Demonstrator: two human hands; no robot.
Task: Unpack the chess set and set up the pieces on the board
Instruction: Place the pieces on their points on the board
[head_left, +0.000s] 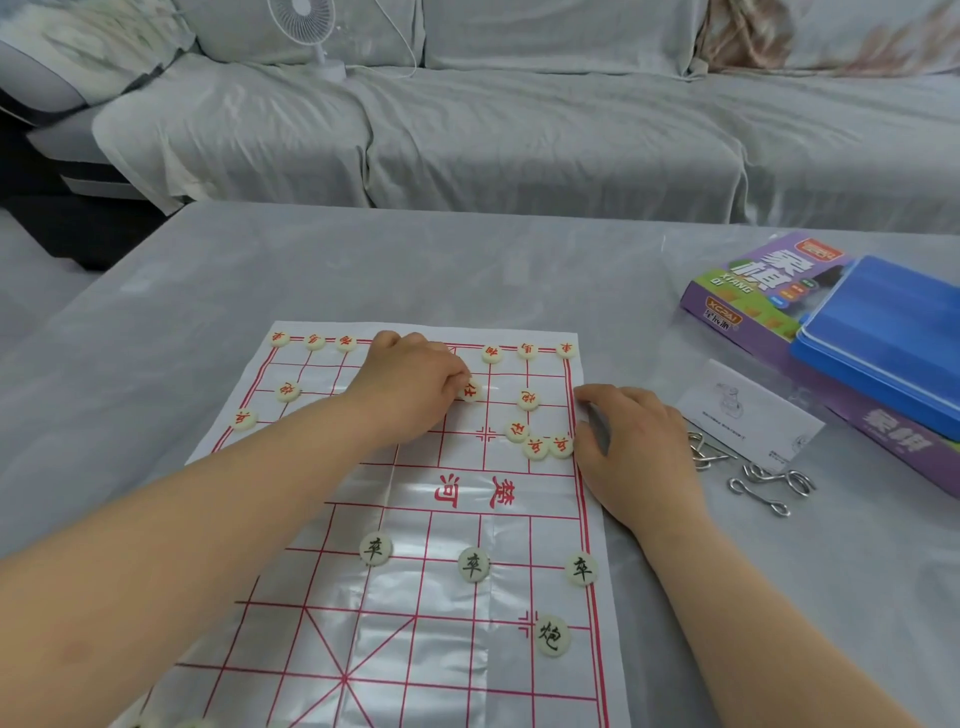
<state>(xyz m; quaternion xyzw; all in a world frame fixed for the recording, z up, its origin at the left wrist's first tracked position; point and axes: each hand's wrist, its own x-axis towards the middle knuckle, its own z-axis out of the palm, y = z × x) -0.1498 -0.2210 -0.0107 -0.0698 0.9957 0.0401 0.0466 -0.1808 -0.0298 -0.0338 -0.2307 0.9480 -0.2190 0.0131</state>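
The left hand (410, 387) curls its fingers round a red-lettered piece (472, 391) on the paper board (415, 639). The right hand (636, 447) lies loosely spread, palm down, on the board's edge, gripping nothing, two red pieces (535, 447) just beside its thumb

Soft even light, glare on board (415, 597)
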